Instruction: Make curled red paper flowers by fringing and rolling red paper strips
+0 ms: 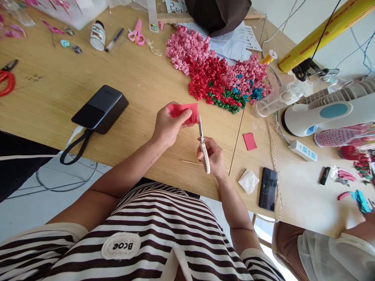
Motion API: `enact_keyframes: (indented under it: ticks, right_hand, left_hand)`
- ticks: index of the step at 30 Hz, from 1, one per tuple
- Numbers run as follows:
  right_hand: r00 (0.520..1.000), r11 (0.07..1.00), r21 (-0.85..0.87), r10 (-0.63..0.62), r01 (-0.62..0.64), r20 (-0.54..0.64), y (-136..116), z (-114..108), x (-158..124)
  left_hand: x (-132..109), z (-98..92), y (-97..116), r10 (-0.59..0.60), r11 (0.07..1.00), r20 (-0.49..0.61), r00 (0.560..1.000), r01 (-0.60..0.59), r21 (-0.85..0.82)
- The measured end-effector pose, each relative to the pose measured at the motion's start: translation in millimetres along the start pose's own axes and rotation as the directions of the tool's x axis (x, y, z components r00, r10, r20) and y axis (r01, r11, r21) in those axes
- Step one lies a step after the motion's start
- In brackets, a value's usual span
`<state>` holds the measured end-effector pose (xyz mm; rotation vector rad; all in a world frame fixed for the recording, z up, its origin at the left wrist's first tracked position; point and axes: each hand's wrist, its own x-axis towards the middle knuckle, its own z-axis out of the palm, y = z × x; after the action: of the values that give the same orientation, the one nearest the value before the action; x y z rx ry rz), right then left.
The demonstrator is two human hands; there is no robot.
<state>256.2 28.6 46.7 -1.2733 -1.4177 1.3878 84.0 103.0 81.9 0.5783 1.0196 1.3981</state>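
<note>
My left hand (168,127) pinches a red sheet (191,108), thin like paper or foam, between thumb and fingers. Narrow slits run along the sheet's lower edge, making a fringe. In my right hand (215,157) is a pair of scissors (204,156) with pale handles, its blades pointing up at the right end of the fringe. Whether the blades touch the sheet is hard to make out. Below the hands a thin wooden stick (190,162) lies on the table. A small red square (250,141) of similar material rests to the right.
Heaps of pink, red and green small flowers (209,74) lie beyond my hands. A black power bank (101,109) sits at left. To the right are a folded tissue (248,181), a phone (268,189) and a white fan (322,111). Another person sits at far right.
</note>
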Motion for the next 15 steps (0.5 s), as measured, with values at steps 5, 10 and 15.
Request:
enact_keyframes:
  ticks: [5,10,15]
  right_hand:
    - [1.0,1.0,-0.014,0.013,-0.013,-0.007,-0.6,0.3,0.4]
    - [1.0,0.999,-0.046,-0.004,0.002,-0.031,-3.2,0.7,0.5]
    - [0.999,0.999,-0.048,-0.014,0.012,-0.041,-4.0,0.3,0.0]
  left_hand:
    - [0.1,0.6,1.4,0.002,1.0,0.008,1.0,-0.002,0.012]
    - [-1.2,1.8,3.1,0.0,1.0,0.024,1.0,0.0,0.008]
    - [-2.9,3.1,4.4,-0.022,1.0,0.016,1.0,0.022,-0.013]
